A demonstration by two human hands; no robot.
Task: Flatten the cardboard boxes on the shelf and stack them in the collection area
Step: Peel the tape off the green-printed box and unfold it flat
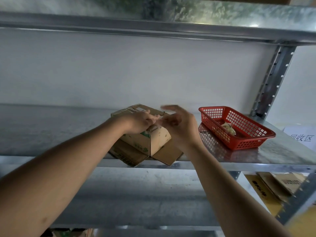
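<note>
Under your fingers, at the front edge of the shelf (68, 134), sits the cardboard box (145, 139), its bottom flaps splayed out flat and overhanging the lip toward you. Your left hand (142, 121) lies on top of the box with fingers bent over its upper edge, pressing down. Your right hand (177, 124) hovers just beside it, fingers loosely spread and blurred, holding nothing.

The box looks light and stiff along its panels but weak at the creases, so it should fold if you push on opposite corners; take hold at the top edges, not the loose flaps. One corner points at you, and its long axis seems to run from that corner back and left toward the wall.

Right of your fingers stands a red basket (239, 127) with something crumpled inside. Farther right lies a paper sign (301, 137), and below it some flattened cardboard (280, 183).
</note>
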